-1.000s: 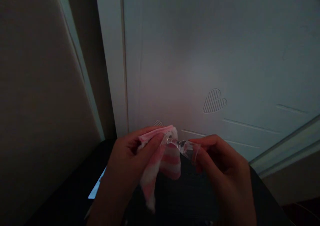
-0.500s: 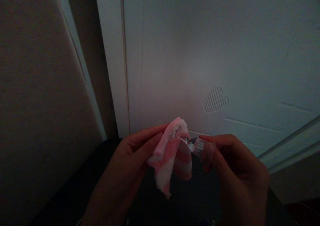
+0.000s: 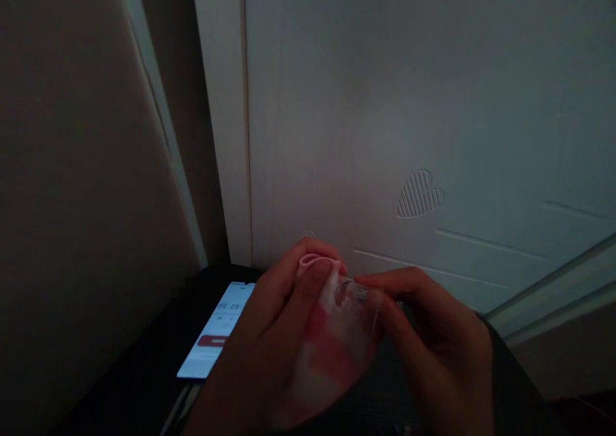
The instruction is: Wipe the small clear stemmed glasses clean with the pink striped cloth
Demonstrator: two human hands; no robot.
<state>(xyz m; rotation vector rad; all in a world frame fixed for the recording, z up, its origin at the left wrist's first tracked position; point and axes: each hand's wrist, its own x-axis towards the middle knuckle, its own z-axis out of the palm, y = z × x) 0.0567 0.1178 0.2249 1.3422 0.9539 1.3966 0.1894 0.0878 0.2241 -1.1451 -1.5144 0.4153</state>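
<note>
A soft pink-and-white striped cloth [image 3: 332, 352] hangs from my left hand [image 3: 283, 314], which pinches its folded upper edge under the thumb. I cannot tell whether it is a flat cloth or a sewn item. At the cloth's upper right, my right hand [image 3: 433, 333] has its thumb and forefinger closed on a clear plastic piece [image 3: 357, 291]. That plastic lies against the fabric, and its exact kind is unclear in the dim light.
A lit phone [image 3: 214, 333] lies on the dark tabletop [image 3: 144, 365] at left, partly behind my left hand, with a pale cable [image 3: 176, 410] below it. Behind stands a white panel [image 3: 337, 134] with a grooved heart [image 3: 419, 195]. A brown wall [image 3: 86, 166] rises at left.
The cloth has turned and dropped lower, its broad side now facing me. My right hand has moved left, closer to my left hand. The phone has come into view.
</note>
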